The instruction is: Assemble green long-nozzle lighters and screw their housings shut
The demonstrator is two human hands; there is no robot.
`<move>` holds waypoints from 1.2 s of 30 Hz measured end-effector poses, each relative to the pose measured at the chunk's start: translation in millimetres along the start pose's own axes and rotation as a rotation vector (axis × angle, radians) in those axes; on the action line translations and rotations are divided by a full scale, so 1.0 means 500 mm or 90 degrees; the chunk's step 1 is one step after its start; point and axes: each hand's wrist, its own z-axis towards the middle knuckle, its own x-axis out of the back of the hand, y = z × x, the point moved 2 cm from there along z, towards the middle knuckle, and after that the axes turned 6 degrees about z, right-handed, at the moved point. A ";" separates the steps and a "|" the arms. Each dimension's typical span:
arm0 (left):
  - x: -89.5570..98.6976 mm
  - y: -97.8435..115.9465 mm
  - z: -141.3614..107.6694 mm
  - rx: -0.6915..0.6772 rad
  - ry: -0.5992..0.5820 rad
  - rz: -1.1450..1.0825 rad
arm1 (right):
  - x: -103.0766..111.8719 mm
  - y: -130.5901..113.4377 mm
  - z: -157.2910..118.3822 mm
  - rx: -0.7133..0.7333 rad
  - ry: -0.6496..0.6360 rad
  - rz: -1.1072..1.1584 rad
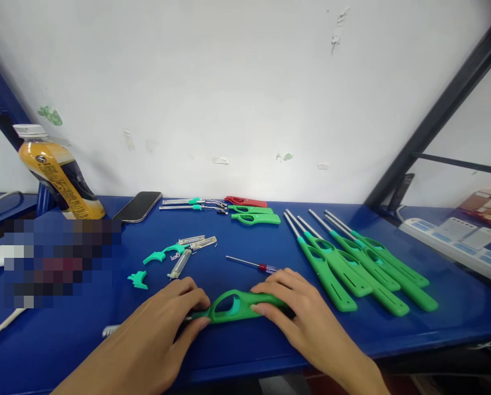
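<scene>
A green long-necked lighter (242, 307) lies across the front of the blue table, between my two hands. My left hand (175, 310) pinches its neck end, and a metal tube tip shows past the wrist on the left. Around the handle end, my right hand (292, 302) is closed with thumb in front and fingers behind. The teal trigger is visible inside the lighter's loop. Just behind my right hand rests a screwdriver (251, 264) with a red and clear handle. Teal trigger pieces (174, 249) and clear fuel tanks (181, 264) lie beyond my left hand.
Several assembled green lighters (331, 277) lie side by side at the right. Metal tubes with wires (183, 207) and red and green handle shells (255, 218) sit near the wall. At the left are a phone (138, 207) and a drink bottle (60, 175). A power strip (455, 247) lies far right.
</scene>
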 end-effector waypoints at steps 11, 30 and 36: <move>0.012 -0.019 0.021 0.058 0.057 0.039 | 0.010 0.024 0.004 -0.014 0.184 -0.025; 0.040 -0.044 0.151 0.147 -0.128 0.448 | -0.005 0.054 0.010 -0.087 0.219 0.021; 0.030 -0.055 0.166 0.134 -0.159 0.467 | 0.005 0.060 0.012 -0.118 0.235 0.051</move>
